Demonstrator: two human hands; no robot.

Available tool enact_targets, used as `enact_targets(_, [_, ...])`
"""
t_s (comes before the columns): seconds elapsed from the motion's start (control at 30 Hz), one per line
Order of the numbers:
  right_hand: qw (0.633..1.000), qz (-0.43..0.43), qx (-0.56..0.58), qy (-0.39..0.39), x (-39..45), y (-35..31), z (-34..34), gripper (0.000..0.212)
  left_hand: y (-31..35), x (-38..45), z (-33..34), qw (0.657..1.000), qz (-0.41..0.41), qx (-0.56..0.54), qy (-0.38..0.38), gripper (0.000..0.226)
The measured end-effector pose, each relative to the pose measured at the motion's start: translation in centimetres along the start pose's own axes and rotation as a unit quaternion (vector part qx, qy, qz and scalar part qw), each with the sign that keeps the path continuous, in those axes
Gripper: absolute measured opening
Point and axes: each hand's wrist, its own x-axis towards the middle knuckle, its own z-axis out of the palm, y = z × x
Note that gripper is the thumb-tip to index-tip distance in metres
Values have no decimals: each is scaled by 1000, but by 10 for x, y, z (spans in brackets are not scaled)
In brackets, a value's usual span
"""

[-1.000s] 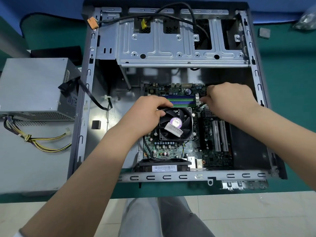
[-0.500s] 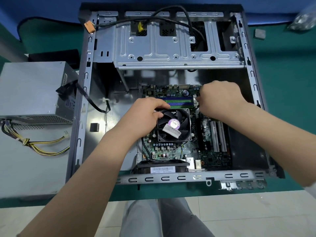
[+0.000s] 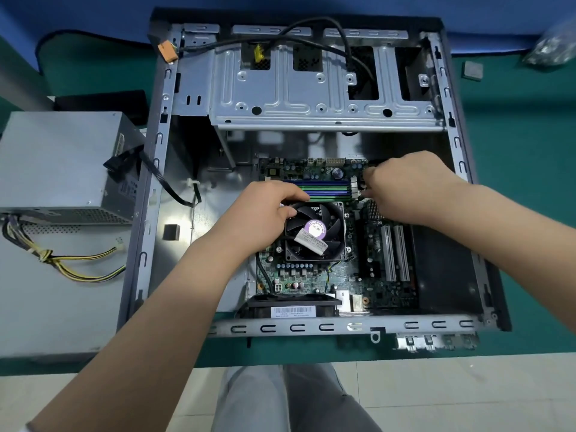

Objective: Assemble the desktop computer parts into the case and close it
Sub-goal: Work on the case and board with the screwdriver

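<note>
Head view: open case (image 3: 168,169) flat on green table (image 3: 530,213).
Power supply (image 3: 59,163): outside, left of case, not yet fitted.
Left hand (image 3: 265,207): fingers curled on CPU fan (image 3: 314,232) edge.
Motherboard (image 3: 343,275): inside case.
Right hand (image 3: 405,188): curled at board's far edge; contents hidden.
Risk: uneven pressure could flex board.
Writing: fan sticker, barcode label unreadable.

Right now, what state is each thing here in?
Computer case: lying flat, side open.
Motherboard: inside the case.
CPU fan: on the motherboard.
Left hand: fingers curled on the fan's edge.
Right hand: at the board's far right; what its fingers hold is hidden.
Power supply: outside the case, cables loose.
</note>
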Motion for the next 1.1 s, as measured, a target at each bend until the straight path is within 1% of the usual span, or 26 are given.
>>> enact_targets(0.13, [1000, 9, 7, -2, 6, 0, -3, 20, -1, 0, 0, 1000, 4, 1, 3, 32])
enact_targets(0.2, [998, 35, 54, -22, 7, -1, -4, 26, -1, 0, 0, 1000, 5, 3, 1, 32])
enact_targets(0.3, [984, 91, 142, -51, 8, -2, -7, 34, 0, 0, 0, 1000, 6, 6, 2, 31])
enact_targets(0.5, [953, 152, 252, -75, 10, -2, -10, 31, 2, -1, -1, 1000, 3, 26, -2, 32])
enact_targets(0.57, [949, 159, 260, -76, 10, -3, -13, 29, 3, -1, -1, 1000, 2, 30, -3, 32])
enact_targets(0.7, [961, 147, 220, -83, 3, -9, -12, 30, 3, 0, -2, 999, 3, 34, -7, 31])
enact_targets(0.77, [964, 146, 207, -86, -2, -12, -9, 24, 3, -1, -2, 1000, 9, 24, 1, 28])
enact_targets(0.83, [962, 162, 209, -62, -7, -12, -9, 15, 3, -2, -2, 999, 18, 32, 11, 28])
enact_targets(0.9, [954, 181, 239, -24, -14, -11, -15, 19, 4, -3, -3, 998, 29, 41, 23, 29])
enact_targets(0.97, [934, 180, 309, 19, -22, -11, -24, 17, 8, -5, -4, 998, 43, 23, 41, 33])
enact_targets(1.0, [917, 170, 358, 34, -27, -13, -30, 14, 10, -8, -5, 998, 48, 2, 50, 34])
enact_targets(1.03, [892, 160, 421, 47, -31, -16, -36, 13, 13, -11, -5, 997, 49, -24, 56, 35])
enact_targets(1.07, [854, 152, 495, 51, -35, -20, -43, 12, 16, -15, -6, 996, 48, -50, 57, 36])
enact_targets(1.1, [807, 146, 570, 47, -37, -24, -49, 13, 20, -19, -7, 995, 48, -72, 55, 36])
